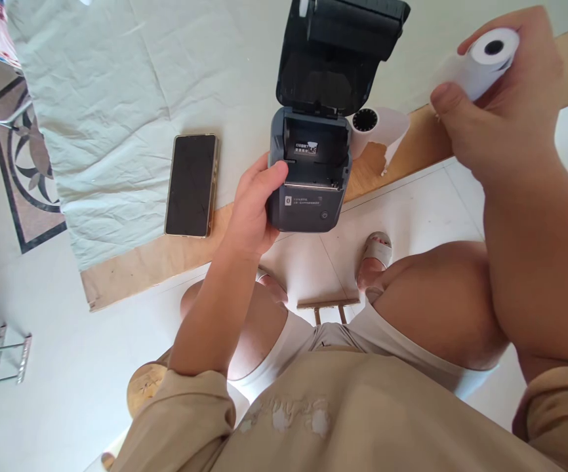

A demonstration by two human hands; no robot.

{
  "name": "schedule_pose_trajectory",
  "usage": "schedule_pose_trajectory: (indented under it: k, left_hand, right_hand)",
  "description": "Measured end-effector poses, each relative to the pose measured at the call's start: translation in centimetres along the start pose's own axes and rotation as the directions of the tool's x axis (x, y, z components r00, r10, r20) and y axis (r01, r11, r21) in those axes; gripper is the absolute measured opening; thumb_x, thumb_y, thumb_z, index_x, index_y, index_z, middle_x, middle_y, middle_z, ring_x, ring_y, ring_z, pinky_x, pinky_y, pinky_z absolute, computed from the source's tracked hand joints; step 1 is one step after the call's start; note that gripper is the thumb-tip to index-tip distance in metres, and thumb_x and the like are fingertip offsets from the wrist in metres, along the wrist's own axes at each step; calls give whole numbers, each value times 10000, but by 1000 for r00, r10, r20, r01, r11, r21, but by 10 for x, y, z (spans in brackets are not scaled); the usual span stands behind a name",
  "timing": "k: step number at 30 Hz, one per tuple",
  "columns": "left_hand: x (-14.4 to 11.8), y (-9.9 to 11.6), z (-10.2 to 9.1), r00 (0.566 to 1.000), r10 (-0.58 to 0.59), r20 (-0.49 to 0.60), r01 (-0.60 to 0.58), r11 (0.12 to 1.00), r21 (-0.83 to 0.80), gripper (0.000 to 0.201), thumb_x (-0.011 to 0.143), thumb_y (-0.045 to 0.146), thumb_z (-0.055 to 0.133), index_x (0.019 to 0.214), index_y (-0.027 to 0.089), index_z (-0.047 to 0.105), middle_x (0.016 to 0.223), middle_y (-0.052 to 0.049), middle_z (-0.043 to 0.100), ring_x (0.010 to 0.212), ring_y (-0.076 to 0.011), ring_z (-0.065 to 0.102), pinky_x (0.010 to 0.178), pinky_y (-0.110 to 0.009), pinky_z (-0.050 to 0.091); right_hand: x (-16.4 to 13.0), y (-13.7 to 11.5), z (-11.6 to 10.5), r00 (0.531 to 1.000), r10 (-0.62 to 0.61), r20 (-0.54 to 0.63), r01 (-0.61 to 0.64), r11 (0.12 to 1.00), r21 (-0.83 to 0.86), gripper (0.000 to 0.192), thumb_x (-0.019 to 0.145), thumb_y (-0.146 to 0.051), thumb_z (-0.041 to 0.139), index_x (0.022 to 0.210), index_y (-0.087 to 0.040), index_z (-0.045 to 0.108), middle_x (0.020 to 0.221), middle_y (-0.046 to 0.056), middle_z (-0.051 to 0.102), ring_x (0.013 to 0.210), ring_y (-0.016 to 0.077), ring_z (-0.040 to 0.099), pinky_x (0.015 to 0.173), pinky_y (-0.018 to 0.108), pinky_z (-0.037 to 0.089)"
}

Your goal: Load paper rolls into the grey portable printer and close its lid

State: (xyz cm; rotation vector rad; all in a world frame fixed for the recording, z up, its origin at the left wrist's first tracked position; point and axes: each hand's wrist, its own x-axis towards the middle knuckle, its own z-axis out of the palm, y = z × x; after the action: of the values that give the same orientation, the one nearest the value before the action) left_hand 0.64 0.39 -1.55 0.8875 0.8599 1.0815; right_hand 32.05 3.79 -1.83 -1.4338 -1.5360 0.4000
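Head view: printer (308, 206) open, paper roll (485, 69) outside it

I read this from a distance as a stage partway through. Already done, as things lie: the printer's lid (338, 62) is swung up on its far side, leaving the bay and its small inner label (306, 148) in sight. Left undone, in my judgement: the paper roll is well apart from that bay, to the far right, and the lid is not down.

My left hand (252, 206) grips the printer by its left side near the table's wooden edge (139, 269), thumb over the front rim and fingers mostly hidden underneath. That hold looks closed and secure. My right hand (510, 118) is curled round the paper roll, the end with the dark core hole turned up toward me. A blurred pale patch lies by the thumb; I cannot tell whether the thumb pinches a loose end of paper.

Just right of the printer, a second roll (387, 124) with a dark core lies at the table's near side, its paper trailing off ragged. Left of the printer, a phone (191, 185) with a dark screen lies partly on the pale cloth (117, 78), untouched by either hand.
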Motion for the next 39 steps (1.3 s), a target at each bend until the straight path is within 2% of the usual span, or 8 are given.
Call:
schedule_pose_trajectory:
  k: [6,9,15,19,23,31,35,39]
  left_hand:
    - [-2,2,1,1000,-11,27,11,1000,-9,523,936,719,669,979,210,780,984,-40,769,925,-196,778,730,-268,639]
    - [-4,6,2,999,-13,31,13,1000,-9,458,918,673,722,958,220,776,917,-28,757,951,-215,785,655,-256,611]
    - [-4,8,3,999,-14,44,14,1000,-15,408,926,633,727,926,226,756,861,-26,735,1030,-249,790,655,-268,619]
    - [-3,7,2,999,-7,54,6,1000,8,501,910,710,706,942,212,756,973,-57,768,1134,-282,773,817,-316,666]
    - [-5,8,2,999,-1,35,1,1000,-10,436,924,659,725,969,228,775,894,-31,742,1084,-257,786,623,-259,611]
    - [-6,9,4,999,-13,37,12,1000,18,453,908,672,732,984,226,752,936,-41,754,1131,-287,775,600,-260,592]
    - [-6,11,4,999,-32,44,30,999,38,436,898,654,747,984,227,743,942,-42,757,1152,-290,770,733,-295,644]
    - [-6,12,4,999,-24,44,23,999,33,387,897,614,758,967,234,741,920,-34,753,1164,-290,767,770,-310,660]
  right_hand:
    - [-6,-7,-5,1000,31,-4,-31,951,-307,504,695,-169,762,1162,-326,657,998,11,686,922,226,638,853,419,482]
    - [-15,-29,-8,990,-142,-4,133,936,-325,528,892,-225,603,1388,-407,590,1318,10,655,1271,274,636,1050,490,494]
    - [-34,-68,24,916,-391,86,398,868,-295,535,839,-285,627,1371,-318,592,1327,93,661,1231,338,650,1054,538,515]
    - [-31,-60,55,956,-198,218,267,896,-356,462,850,-362,687,1305,-335,613,1322,110,624,1178,355,640,1009,571,522]
    - [-26,-54,58,976,-119,183,175,928,-330,410,789,-286,718,1194,-339,683,1177,99,622,1034,292,627,864,469,551]
    - [-24,-51,52,998,-36,53,32,996,79,706,595,-204,710,1252,-335,486,1089,20,637,994,228,636,796,385,541]
    - [-17,-33,55,968,196,157,-248,840,482,494,654,-324,671,1115,-315,492,1163,34,613,935,205,648,600,321,520]
    - [-17,-36,51,909,315,273,-417,682,601,491,743,-363,600,1215,-298,481,1166,62,599,1035,220,673,660,337,603]
